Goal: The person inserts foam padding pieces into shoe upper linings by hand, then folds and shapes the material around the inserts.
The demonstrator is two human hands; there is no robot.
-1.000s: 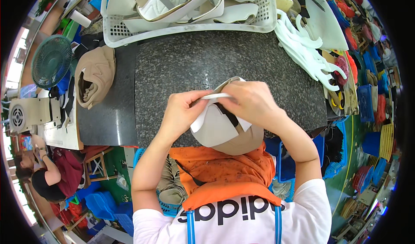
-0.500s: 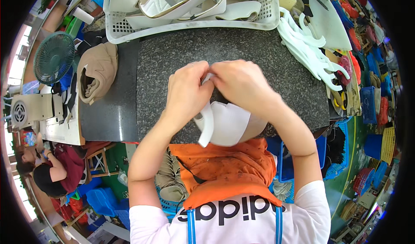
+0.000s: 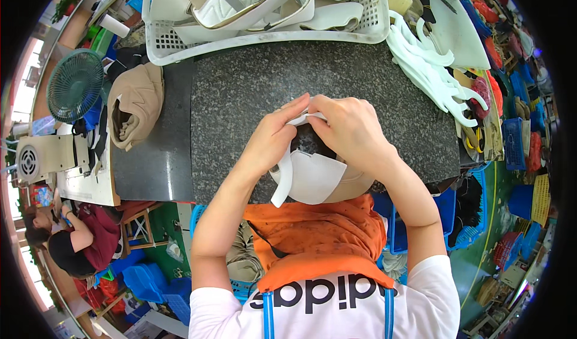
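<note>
A white and beige shoe upper [image 3: 317, 178] lies near the front edge of the stone-topped bench, its dark opening facing up. A curved white foam strip [image 3: 282, 181] runs along its left side and shows again between my fingertips. My left hand [image 3: 269, 139] pinches the strip at the far end of the opening, its thumb on the inner side. Beside it, my right hand [image 3: 353, 125] closes on the same far end, fingers bent over the edge. Both sets of fingertips almost touch. Exactly how the strip sits under the fingers is hidden.
A white plastic basket [image 3: 264, 37] of shoe uppers stands at the back. Pale foam strips [image 3: 430, 71] lie in a pile at the right. At the left are a beige shoe upper [image 3: 137, 106] and a green fan [image 3: 76, 85]. Another person [image 3: 84, 237] sits at far left.
Both hands have shifted slightly right and nearer to me, with the fingertips a little further apart. More of the white strip and the dark opening shows between them.
</note>
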